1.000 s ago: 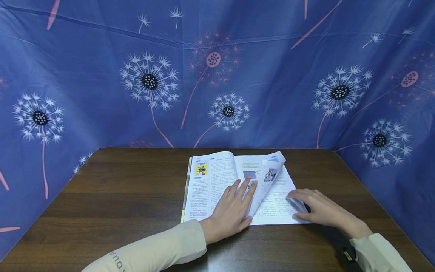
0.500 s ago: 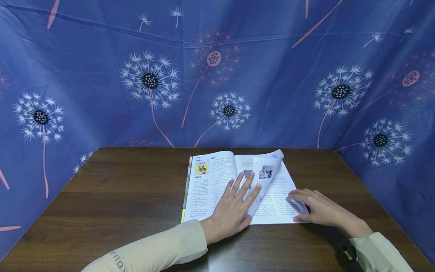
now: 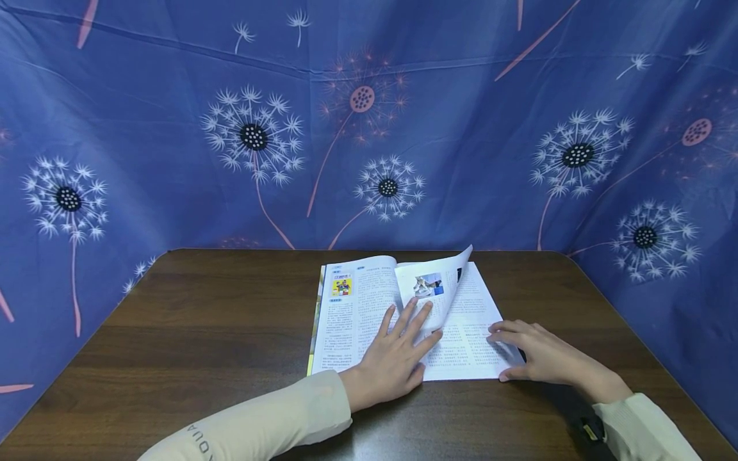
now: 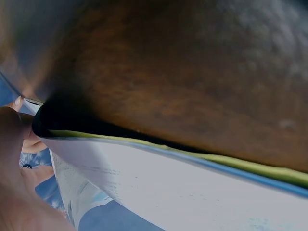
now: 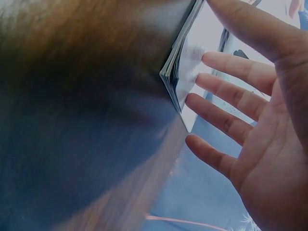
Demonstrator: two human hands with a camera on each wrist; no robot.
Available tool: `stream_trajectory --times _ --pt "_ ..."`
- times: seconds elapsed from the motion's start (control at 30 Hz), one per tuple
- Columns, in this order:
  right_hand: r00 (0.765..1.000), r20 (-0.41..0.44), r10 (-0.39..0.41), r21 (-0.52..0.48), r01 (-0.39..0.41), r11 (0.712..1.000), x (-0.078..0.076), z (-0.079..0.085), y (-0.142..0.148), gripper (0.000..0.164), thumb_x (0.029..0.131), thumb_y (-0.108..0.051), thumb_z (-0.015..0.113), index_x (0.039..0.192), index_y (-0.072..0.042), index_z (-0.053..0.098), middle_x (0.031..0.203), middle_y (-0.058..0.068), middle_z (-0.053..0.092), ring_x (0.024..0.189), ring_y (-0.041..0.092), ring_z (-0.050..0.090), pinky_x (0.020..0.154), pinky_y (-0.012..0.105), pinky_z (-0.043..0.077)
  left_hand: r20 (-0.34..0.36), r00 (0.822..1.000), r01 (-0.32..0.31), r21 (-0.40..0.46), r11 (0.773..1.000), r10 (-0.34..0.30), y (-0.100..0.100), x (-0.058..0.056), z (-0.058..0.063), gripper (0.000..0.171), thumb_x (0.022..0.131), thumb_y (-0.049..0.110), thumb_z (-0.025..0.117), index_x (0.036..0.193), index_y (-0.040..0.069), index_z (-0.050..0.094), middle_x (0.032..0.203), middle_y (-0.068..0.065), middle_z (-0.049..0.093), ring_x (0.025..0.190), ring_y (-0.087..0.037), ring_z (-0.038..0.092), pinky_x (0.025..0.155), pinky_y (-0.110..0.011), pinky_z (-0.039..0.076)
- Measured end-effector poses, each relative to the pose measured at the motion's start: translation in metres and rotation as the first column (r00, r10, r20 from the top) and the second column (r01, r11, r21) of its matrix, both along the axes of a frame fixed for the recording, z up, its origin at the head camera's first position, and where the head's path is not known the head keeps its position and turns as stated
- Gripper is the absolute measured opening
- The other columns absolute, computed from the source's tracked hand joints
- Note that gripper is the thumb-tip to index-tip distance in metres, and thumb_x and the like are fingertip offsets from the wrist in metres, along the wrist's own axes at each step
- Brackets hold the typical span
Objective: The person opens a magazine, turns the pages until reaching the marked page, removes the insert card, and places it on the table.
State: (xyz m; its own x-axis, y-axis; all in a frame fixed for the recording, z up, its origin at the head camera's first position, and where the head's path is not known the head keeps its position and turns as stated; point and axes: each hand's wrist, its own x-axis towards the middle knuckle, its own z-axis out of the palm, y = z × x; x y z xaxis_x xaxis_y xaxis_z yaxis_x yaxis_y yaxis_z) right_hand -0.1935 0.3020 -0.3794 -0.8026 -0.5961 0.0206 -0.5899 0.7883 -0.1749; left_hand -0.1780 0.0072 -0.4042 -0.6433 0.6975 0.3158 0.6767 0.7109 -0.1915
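An open magazine (image 3: 348, 333) lies on the wooden table, its left page showing text and a small yellow picture. My left hand (image 3: 389, 365) rests with spread fingers across its lower middle, by the fold. Beyond those fingers a loose page (image 3: 452, 288) with a photo stands curled up, its far corner raised. At the lower right corner is my right hand (image 3: 544, 352), fingertips on the right page and thumb at the near edge. The right wrist view shows its fingers (image 5: 226, 94) fairly straight and apart. In the left wrist view the magazine's yellow and blue edge (image 4: 231, 163) shows.
The dark brown table (image 3: 219, 320) extends on both sides of the magazine. A blue cloth (image 3: 461, 128) with dandelion prints hangs behind it and along the sides. A black wrist device (image 3: 588, 430) sits at the right sleeve.
The curled page has swung left toward the fold, and its far corner has risen. My left fingers have shifted slightly with it. My right hand has stayed nearly still at the corner.
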Motion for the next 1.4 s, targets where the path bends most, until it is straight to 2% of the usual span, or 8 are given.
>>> stream_trajectory --times 0.17,0.4,0.6,0.77,0.93,1.13,1.4 --pt "1.000 0.013 -0.010 0.005 0.010 1.000 -0.0001 0.0003 -0.0005 0.056 0.066 -0.047 0.074 0.110 -0.014 0.064 0.121 0.009 0.056 0.111 0.034 0.052 0.083 0.057 0.041 0.050 0.999 0.004 -0.028 1.000 -0.002 -0.0012 -0.0004 0.0008 0.051 0.087 0.039 0.048 0.136 0.030 0.039 0.154 -0.012 0.008 0.141 -0.036 0.004 0.107 -0.056 0.018" --pt "1.000 0.016 -0.013 -0.001 0.013 1.000 0.0003 -0.0009 0.0002 0.058 0.064 -0.045 0.076 0.110 -0.013 0.064 0.121 0.009 0.056 0.112 0.033 0.051 0.083 0.057 0.041 0.077 0.997 0.015 -0.035 0.999 -0.012 -0.0032 -0.0014 0.0022 0.047 0.088 0.039 0.046 0.135 0.031 0.042 0.154 -0.012 0.010 0.141 -0.036 0.006 0.108 -0.056 0.018" --pt "1.000 0.017 -0.010 -0.006 0.010 1.000 0.0001 -0.0015 0.0008 0.059 0.062 -0.046 0.077 0.110 -0.014 0.064 0.121 0.009 0.056 0.112 0.033 0.051 0.083 0.057 0.041 0.065 0.997 0.043 -0.028 0.999 -0.041 -0.0053 -0.0044 0.0012 0.043 0.088 0.038 0.045 0.131 0.030 0.046 0.153 -0.012 0.013 0.141 -0.036 0.007 0.108 -0.055 0.019" --pt "1.000 0.017 -0.018 -0.002 0.018 1.000 0.0005 -0.0018 0.0005 0.058 0.062 -0.042 0.078 0.110 -0.013 0.064 0.121 0.008 0.057 0.112 0.032 0.051 0.084 0.057 0.040 0.076 0.996 0.054 -0.062 0.997 -0.049 -0.0063 -0.0054 0.0033 0.042 0.089 0.040 0.043 0.131 0.031 0.045 0.154 -0.010 0.011 0.141 -0.034 0.005 0.110 -0.053 0.016" --pt "1.000 0.018 -0.012 -0.003 0.012 1.000 0.0001 -0.0006 0.0003 0.058 0.063 -0.044 0.077 0.110 -0.013 0.064 0.121 0.009 0.057 0.112 0.033 0.051 0.083 0.057 0.041 0.096 0.994 0.067 -0.092 0.993 -0.058 -0.0068 -0.0062 0.0057 0.041 0.090 0.041 0.042 0.130 0.032 0.045 0.154 -0.009 0.011 0.142 -0.033 0.004 0.111 -0.052 0.014" --pt "0.999 0.041 -0.023 0.003 0.023 1.000 0.0006 0.0003 0.0010 0.055 0.064 -0.041 0.077 0.111 -0.013 0.064 0.123 0.009 0.056 0.114 0.033 0.050 0.086 0.057 0.040 0.091 0.993 0.081 -0.095 0.992 -0.072 -0.0070 -0.0071 0.0049 0.037 0.090 0.042 0.041 0.125 0.032 0.047 0.153 -0.007 0.014 0.141 -0.032 0.006 0.111 -0.051 0.014" --pt "0.999 0.031 0.007 -0.025 -0.006 1.000 0.0006 0.0022 0.0025 0.042 0.070 -0.036 0.075 0.106 -0.015 0.066 0.122 0.009 0.057 0.111 0.034 0.052 0.082 0.055 0.041 0.043 0.992 0.121 -0.109 0.987 -0.117 -0.0068 -0.0079 0.0038 0.035 0.091 0.045 0.041 0.119 0.028 0.050 0.148 -0.002 0.030 0.140 -0.031 0.014 0.109 -0.051 0.018"
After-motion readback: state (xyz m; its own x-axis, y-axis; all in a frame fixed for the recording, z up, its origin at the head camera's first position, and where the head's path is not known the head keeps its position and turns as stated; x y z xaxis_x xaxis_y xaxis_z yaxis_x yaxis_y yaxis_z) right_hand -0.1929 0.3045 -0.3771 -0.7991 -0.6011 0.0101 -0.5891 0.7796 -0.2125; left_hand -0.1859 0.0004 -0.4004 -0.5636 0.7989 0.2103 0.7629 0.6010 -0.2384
